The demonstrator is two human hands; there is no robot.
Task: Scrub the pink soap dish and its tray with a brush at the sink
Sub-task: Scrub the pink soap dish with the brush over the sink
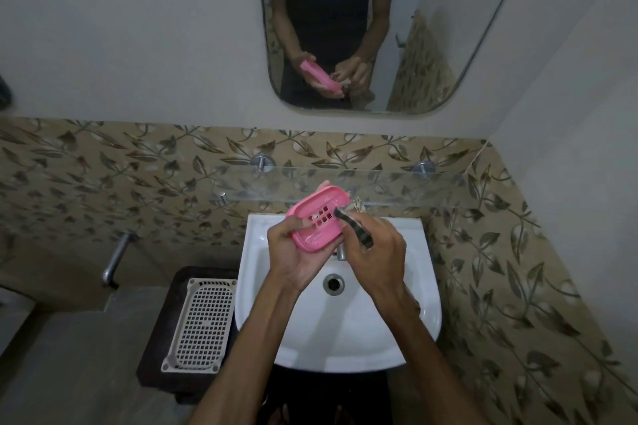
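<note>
Overhead, a clear glass shelf [345, 183] is mounted just behind the held pink slotted plastic soap dish [319, 217]. The dish is clasped by the left hand [293, 252], a dark-handled brush [352, 224] by the right hand [376, 255]. Below, the white ceramic sink [414, 304] lies open, flanked by a beige perforated basket [203, 324].

Glossy pink plastic soap dish [317, 221]

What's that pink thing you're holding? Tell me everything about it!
It is the pink soap dish, an oval piece that looks like smooth plastic, with a raised rim and small square drain holes in its middle. The left hand holds it tilted above the white sink, its hollow side facing the camera. The right hand presses a dark-handled brush against its right edge. The mirror above reflects it too.
</note>
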